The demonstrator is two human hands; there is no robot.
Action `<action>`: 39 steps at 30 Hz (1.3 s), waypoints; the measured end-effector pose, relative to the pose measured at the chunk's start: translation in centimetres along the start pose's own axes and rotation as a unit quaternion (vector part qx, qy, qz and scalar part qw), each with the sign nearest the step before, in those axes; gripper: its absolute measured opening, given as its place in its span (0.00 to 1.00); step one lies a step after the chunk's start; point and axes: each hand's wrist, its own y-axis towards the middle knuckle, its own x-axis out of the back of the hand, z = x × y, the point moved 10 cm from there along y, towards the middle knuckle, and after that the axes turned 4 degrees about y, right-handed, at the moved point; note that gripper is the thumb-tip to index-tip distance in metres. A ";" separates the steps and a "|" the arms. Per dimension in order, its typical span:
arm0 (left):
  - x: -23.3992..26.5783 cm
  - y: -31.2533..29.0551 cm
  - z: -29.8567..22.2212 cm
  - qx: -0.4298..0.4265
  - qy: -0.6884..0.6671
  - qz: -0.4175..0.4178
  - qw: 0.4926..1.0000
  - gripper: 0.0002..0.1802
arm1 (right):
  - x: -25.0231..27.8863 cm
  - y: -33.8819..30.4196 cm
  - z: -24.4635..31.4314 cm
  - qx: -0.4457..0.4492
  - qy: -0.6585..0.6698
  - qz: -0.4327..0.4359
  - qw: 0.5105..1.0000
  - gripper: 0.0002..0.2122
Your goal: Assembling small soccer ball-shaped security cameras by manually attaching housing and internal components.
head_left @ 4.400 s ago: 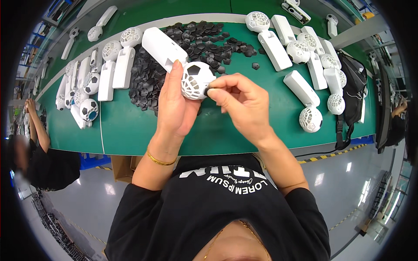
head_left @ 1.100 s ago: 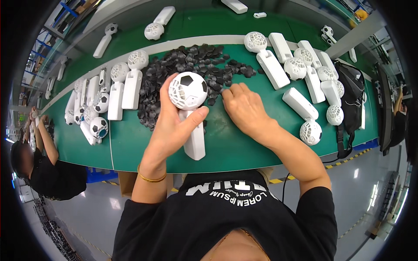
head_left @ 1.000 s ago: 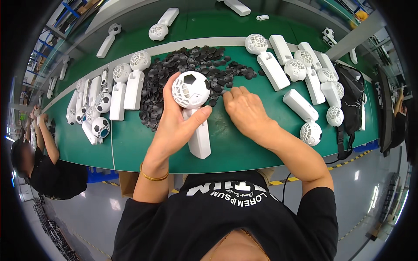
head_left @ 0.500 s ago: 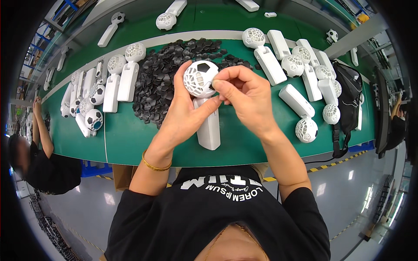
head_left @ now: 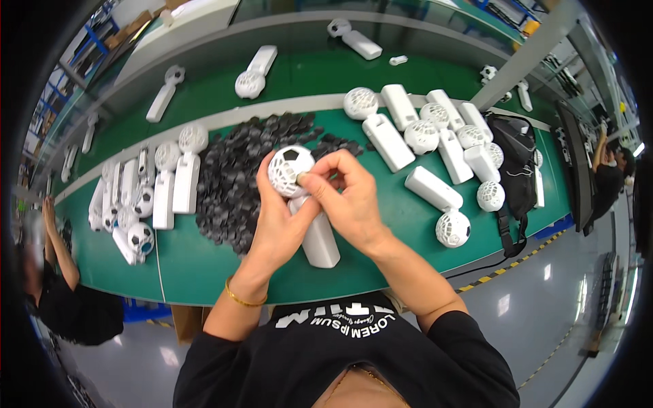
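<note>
My left hand (head_left: 277, 228) is closed round a white device with a football-shaped head (head_left: 280, 173) and a long white handle (head_left: 320, 246). Its ball has an openwork lattice, and a black pentagon fills a spot near the top. The handle slopes down toward me over the green table. At the ball's lower right side, thumb and forefinger of my right hand (head_left: 350, 204) pinch together against the surface. A small dark piece shows at those fingertips, mostly hidden by them. Just beyond my hands lies a large heap of loose black pieces (head_left: 231, 180).
Several similar white devices lie on the green table (head_left: 211, 275) at left (head_left: 164, 197) and right (head_left: 435, 187). A black backpack (head_left: 513, 163) rests at the right end. More devices (head_left: 258, 71) lie on the green strip behind a pale rail. Another person (head_left: 75, 299) works at far left.
The whole view has shifted, so the table and the devices sit lower in the picture. My left hand still holds the device, and the right fingertips remain pinched against the ball's right side.
</note>
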 end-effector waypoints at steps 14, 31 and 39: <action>-1.7 3.7 -4.2 -0.050 0.062 0.063 0.995 0.42 | 1.9 3.2 -0.7 -0.019 0.120 -0.020 0.992 0.15; 11.1 30.1 2.4 -0.182 0.636 -0.148 0.735 0.34 | 5.8 -0.9 -2.4 0.043 -0.100 -0.022 0.994 0.04; 2.0 27.9 3.5 0.051 0.622 0.033 0.780 0.33 | 6.6 0.4 -4.0 -0.027 -0.174 -0.010 0.984 0.06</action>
